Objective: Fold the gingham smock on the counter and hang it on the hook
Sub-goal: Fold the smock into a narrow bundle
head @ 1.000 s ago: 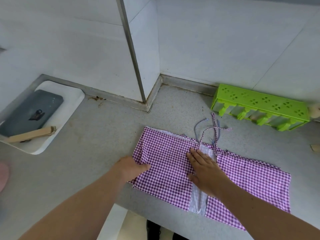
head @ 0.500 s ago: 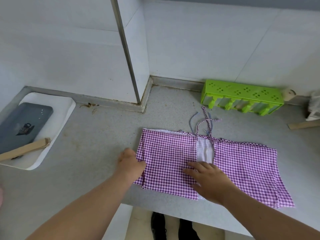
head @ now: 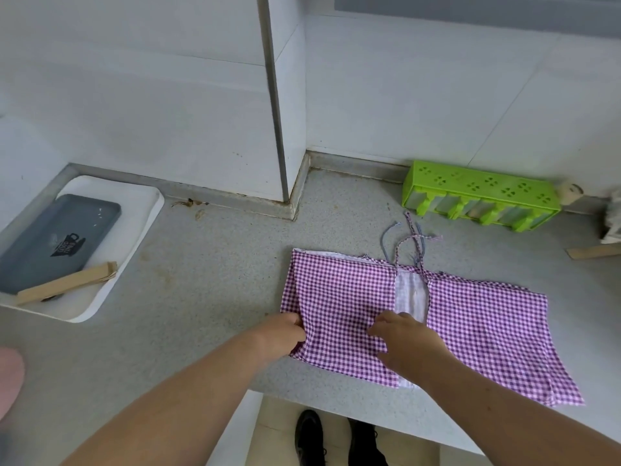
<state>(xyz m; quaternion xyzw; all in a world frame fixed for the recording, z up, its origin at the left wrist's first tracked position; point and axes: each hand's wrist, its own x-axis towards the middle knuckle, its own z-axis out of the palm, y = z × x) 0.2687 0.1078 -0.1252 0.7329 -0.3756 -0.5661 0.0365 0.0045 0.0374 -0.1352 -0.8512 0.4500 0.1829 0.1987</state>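
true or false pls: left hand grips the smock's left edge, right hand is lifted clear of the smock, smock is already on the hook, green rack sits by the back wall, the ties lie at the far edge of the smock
1. The left hand grips the left edge of the smock. True.
2. The right hand is lifted clear of the smock. False: it rests on the cloth.
3. The smock is on the hook. False: it lies on the counter; no hook is in view.
4. The green rack sits by the back wall. True.
5. The ties lie at the smock's far edge. True.
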